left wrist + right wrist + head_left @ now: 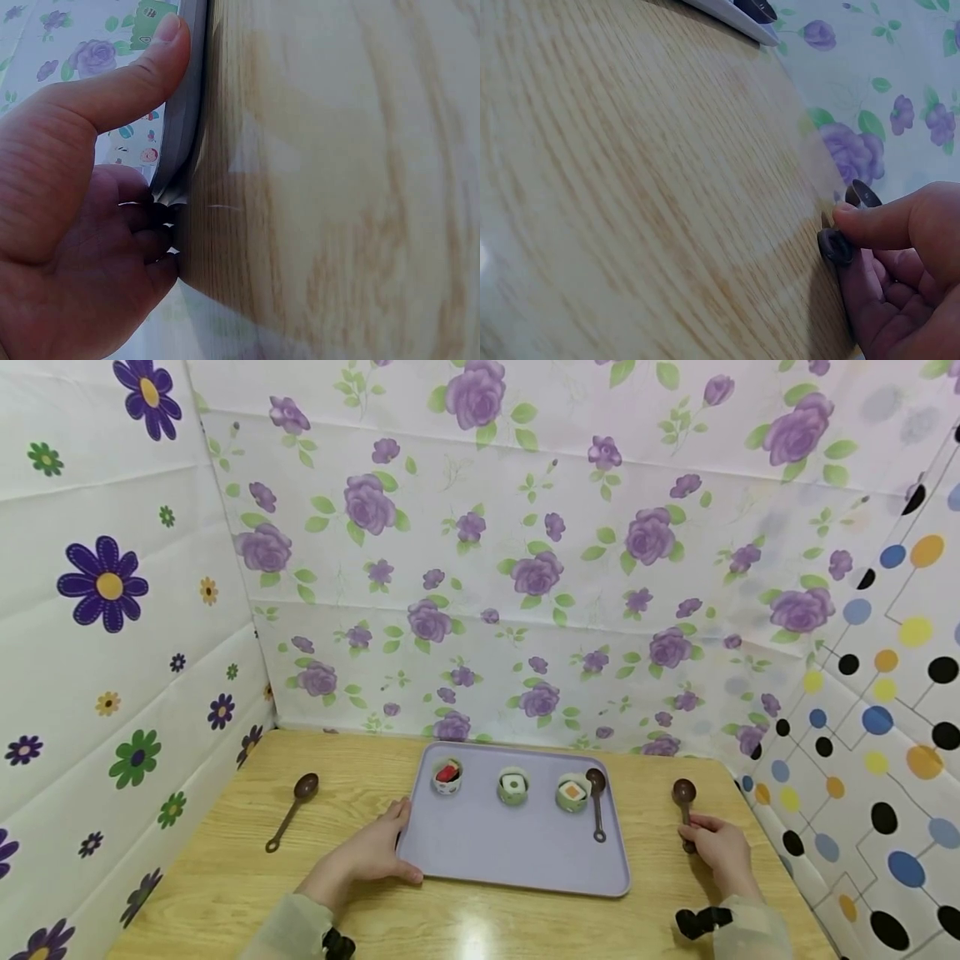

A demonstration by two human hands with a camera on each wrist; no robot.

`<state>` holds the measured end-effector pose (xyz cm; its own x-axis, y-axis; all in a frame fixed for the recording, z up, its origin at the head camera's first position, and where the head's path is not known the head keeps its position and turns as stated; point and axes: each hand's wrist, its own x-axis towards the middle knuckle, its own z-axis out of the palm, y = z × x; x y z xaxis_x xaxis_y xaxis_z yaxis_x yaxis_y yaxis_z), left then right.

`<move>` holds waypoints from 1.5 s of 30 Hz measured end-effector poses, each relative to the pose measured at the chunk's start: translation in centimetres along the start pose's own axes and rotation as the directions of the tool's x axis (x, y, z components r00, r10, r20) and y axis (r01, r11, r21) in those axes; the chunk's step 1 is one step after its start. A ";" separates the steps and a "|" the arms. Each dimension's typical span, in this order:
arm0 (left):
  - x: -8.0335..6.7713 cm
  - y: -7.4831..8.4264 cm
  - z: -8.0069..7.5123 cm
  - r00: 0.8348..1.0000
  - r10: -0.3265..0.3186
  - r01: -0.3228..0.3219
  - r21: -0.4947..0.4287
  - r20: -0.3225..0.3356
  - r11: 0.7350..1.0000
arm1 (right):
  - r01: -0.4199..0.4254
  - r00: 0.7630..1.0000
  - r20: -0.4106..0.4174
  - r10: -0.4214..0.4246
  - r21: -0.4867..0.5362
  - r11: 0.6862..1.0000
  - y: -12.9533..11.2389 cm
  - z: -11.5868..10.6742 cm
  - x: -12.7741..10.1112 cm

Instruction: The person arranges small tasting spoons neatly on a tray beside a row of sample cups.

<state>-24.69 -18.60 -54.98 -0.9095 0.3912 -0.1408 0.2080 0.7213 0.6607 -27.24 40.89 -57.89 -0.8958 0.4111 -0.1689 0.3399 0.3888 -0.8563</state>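
My left hand (375, 850) grips the near left corner of a lilac tray (487, 852), its thumb along the front edge and its fingers at the left side. In the left wrist view the thumb lies over the tray's rim (182, 112). On the right, my right hand (718, 847) pinches the handle of a brown spoon (684, 791) between thumb and fingers. The spoon's bowl points away from me, at the table's right side. In the right wrist view the handle's end (835, 247) pokes out by the thumb.
Three small patterned cups stand on the tray: one (447, 788) with red pieces, two (513, 795) (572, 803) with white sushi-like pieces. A second brown spoon (597, 810) lies at the tray's right side. Another spoon (288, 814) lies on the wooden table (225, 885) at left.
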 end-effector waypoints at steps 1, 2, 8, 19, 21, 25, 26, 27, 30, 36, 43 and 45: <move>0.0 0.0 0.0 1.000 -0.001 0.001 -0.001 0.001 1.000 | 0.000 1.000 0.000 0.000 0.001 1.000 0.0 0.0 0.0; 0.0 0.0 0.0 1.000 -0.002 0.002 -0.001 0.002 1.000 | 0.002 1.000 -0.003 -0.002 0.001 1.000 0.1 0.0 0.0; 0.1 0.0 0.0 1.000 0.000 0.000 0.004 -0.002 1.000 | 0.019 0.999 -0.032 -0.019 0.011 1.000 0.3 0.0 -0.2; 0.2 0.1 0.1 1.000 -0.008 0.008 0.009 0.006 1.000 | 0.022 0.999 -0.045 -0.016 0.152 0.988 -0.2 0.1 -1.3; 0.2 0.2 0.1 1.000 -0.007 0.007 0.009 0.004 1.000 | 0.026 0.999 -0.037 -0.019 0.205 0.978 -0.4 0.3 -1.6; 0.2 0.3 0.0 1.000 -0.011 0.011 0.006 0.001 1.000 | 0.021 1.000 -0.015 -0.017 0.294 0.955 -0.9 0.9 -2.2; 0.2 0.3 0.0 1.000 -0.013 0.013 0.005 0.001 1.000 | 0.020 1.000 -0.011 -0.018 0.307 0.952 -1.0 1.1 -2.3; 0.1 0.3 0.0 1.000 -0.015 0.015 0.004 0.001 1.000 | 0.021 1.000 -0.010 -0.019 0.306 0.952 -1.1 1.3 -2.4; 0.1 0.4 0.0 1.000 -0.017 0.016 0.002 0.005 1.000 | 0.023 1.000 -0.015 -0.020 0.303 0.953 -1.4 1.8 -2.7; 0.0 0.3 -0.2 1.000 -0.016 0.016 0.003 0.012 1.000 | 0.023 1.000 -0.015 -0.020 0.336 0.942 -1.6 2.9 -3.3; 0.0 0.3 -0.2 1.000 -0.016 0.016 0.009 0.015 1.000 | 0.032 0.998 0.032 -0.047 0.368 0.929 -2.2 3.7 -4.1; 0.1 0.3 -0.2 1.000 -0.015 0.015 0.012 0.016 1.000 | 0.031 0.997 0.051 -0.055 0.387 0.921 -2.5 4.0 -4.4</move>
<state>-24.76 -18.48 -54.63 -0.9067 0.3893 -0.1624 0.1989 0.7340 0.6493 -25.31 34.85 -56.95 -0.9266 0.3467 -0.1458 0.1741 0.0518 -0.9834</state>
